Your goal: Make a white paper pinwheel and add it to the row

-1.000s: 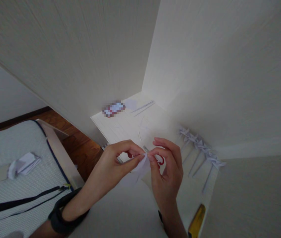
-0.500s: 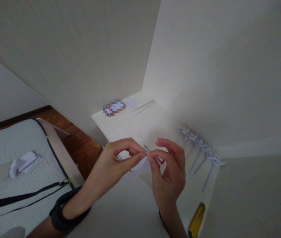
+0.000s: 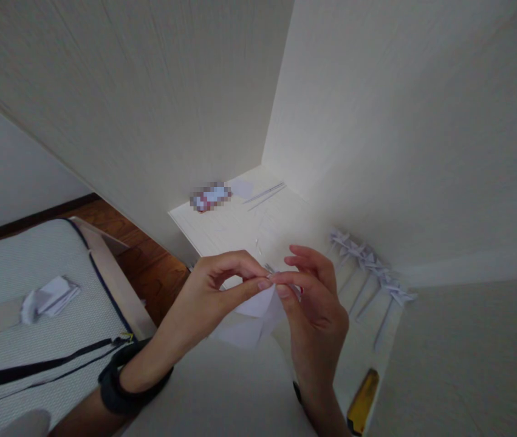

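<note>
White paper [image 3: 260, 306] hangs loose — its top edge pinched in left hand [image 3: 216, 288] and right hand [image 3: 318, 306].

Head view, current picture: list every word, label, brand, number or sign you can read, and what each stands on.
No text can be read.
Pixelated object on the white shelf: blurred out, unreadable.
Yellow object: no lettering legible.
Black wristband: none legible.
White paper between left hand and right hand: no print visible.
</note>
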`<state>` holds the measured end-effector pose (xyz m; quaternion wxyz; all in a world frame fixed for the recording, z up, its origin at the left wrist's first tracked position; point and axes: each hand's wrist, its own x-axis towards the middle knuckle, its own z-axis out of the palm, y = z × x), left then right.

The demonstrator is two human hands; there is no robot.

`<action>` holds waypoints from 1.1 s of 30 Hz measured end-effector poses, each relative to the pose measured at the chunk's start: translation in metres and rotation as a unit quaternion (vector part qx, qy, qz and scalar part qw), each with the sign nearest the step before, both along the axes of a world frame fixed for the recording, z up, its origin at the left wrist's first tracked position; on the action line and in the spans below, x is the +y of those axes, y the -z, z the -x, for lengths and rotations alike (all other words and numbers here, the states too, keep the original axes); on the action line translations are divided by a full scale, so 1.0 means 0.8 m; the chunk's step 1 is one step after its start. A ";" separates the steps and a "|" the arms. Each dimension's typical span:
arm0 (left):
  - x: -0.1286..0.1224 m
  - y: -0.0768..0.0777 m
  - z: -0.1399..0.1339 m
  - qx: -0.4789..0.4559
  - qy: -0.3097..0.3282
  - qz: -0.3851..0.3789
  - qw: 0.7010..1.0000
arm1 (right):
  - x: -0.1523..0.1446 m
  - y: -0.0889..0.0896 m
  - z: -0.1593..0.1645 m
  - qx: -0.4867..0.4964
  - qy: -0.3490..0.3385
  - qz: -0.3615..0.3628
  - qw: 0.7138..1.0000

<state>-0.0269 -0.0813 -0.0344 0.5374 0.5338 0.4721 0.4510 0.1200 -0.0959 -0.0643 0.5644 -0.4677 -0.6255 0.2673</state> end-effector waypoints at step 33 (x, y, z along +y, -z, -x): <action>-0.011 -0.002 0.002 0.129 -0.005 -0.116 0.985 | 0.003 -0.012 -0.009 -0.052 0.019 -0.026 0.998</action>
